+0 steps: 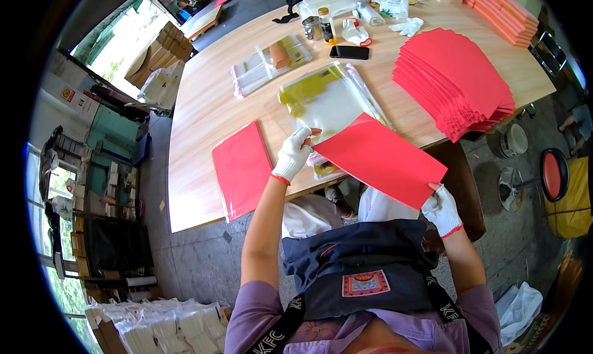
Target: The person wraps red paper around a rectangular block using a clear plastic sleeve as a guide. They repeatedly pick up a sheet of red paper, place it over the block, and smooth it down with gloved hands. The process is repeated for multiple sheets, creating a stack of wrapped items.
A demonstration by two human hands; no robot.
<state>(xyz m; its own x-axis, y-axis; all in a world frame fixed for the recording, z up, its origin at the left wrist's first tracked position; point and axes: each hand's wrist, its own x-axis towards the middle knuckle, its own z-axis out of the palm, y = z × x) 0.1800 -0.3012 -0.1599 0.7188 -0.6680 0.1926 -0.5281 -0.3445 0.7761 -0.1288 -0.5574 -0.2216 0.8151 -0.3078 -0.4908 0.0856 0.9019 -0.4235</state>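
A red sheet [386,162], card or foam by its look, is held up over the table's near edge. My left hand [293,154], in a white glove with bare fingertips, is closed at its left corner. At its lower right corner, my right hand [441,210], gloved alike, pinches the edge between thumb and fingers. Partly covered by the sheet lies a stack of clear plastic bags [327,101] with yellow-green print. Left of my left hand rests a red pile in clear wrap [242,165]. A tall, fanned stack of red sheets [454,76] stands at right.
On the wooden table [197,113] are more clear bags with an orange-brown roll [280,55], a black phone [349,52], a bottle [326,25], a metal jar [312,28] and spare gloves [407,26]. Orange stacks [500,11] stand far right. A stool [554,175] is on the right.
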